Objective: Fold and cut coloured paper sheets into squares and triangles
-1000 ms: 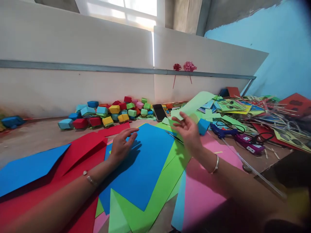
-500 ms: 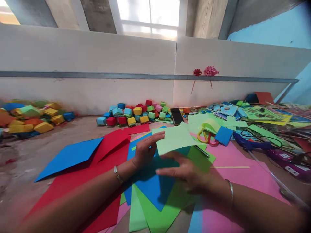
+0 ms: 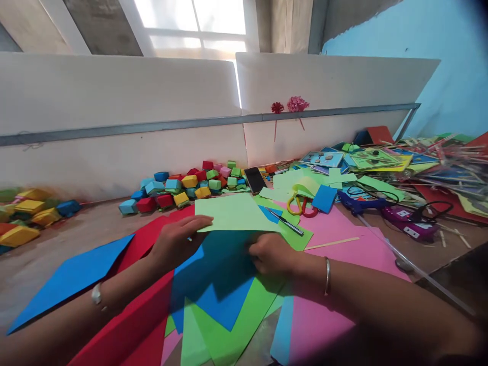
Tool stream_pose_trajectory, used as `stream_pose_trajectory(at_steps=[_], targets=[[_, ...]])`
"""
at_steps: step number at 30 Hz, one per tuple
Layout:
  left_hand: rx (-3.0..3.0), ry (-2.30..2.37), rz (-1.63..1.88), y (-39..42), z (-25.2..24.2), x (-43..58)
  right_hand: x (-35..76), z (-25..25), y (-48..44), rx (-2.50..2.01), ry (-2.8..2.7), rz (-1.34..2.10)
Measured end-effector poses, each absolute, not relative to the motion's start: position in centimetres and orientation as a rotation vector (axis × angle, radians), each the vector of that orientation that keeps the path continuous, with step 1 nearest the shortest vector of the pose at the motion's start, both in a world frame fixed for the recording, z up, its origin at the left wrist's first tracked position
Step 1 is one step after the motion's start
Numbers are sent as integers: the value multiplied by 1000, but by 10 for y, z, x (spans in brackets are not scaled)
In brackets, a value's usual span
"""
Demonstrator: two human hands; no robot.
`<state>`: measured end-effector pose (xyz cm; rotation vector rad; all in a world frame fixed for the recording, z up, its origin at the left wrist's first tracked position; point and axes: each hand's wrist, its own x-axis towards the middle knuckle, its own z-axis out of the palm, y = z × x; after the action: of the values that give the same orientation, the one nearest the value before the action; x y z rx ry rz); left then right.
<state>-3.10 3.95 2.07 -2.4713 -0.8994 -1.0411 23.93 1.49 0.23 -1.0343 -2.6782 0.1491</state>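
Note:
A pale green sheet of paper [image 3: 236,212] is raised above the pile, facing me. My left hand [image 3: 179,239] pinches its lower left edge between thumb and fingers. At its lower right edge is my right hand [image 3: 270,252], fingers curled in; what they hold, if anything, is hidden. Beneath both hands lie blue paper [image 3: 229,305] and bright green paper [image 3: 244,325]. A pen [image 3: 285,222] rests to the right of the raised sheet. Red paper [image 3: 145,315] spreads under my left forearm, pink paper [image 3: 316,305] under my right.
Colourful paper blocks [image 3: 183,188] sit along the white board, beside a phone [image 3: 255,180]. Scissors [image 3: 305,206], a blue glue gun [image 3: 360,203] and a purple device [image 3: 409,223] lie at right. A thin wooden stick [image 3: 331,243] crosses the pink paper. Blue card [image 3: 72,279] lies left.
My view has turned right. The pale green sheet is now held flatter across, its left edge in my left hand. My right hand's fingers, stretched out before, have curled in near its lower edge.

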Motion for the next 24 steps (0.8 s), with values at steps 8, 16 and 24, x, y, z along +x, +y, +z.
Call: stream_pose_trajectory(at_steps=[8,16,24], targets=[[-2588,-980,-839,4,-8,-49,275,15,59,-1581,-2324,-61],[-2800,-1280,-876,-2,3,-34,298,15,84,-942,-2290,657],[-2529,-2013,-814,24,-5,-10,323,23,87,-943,-2449,1358]])
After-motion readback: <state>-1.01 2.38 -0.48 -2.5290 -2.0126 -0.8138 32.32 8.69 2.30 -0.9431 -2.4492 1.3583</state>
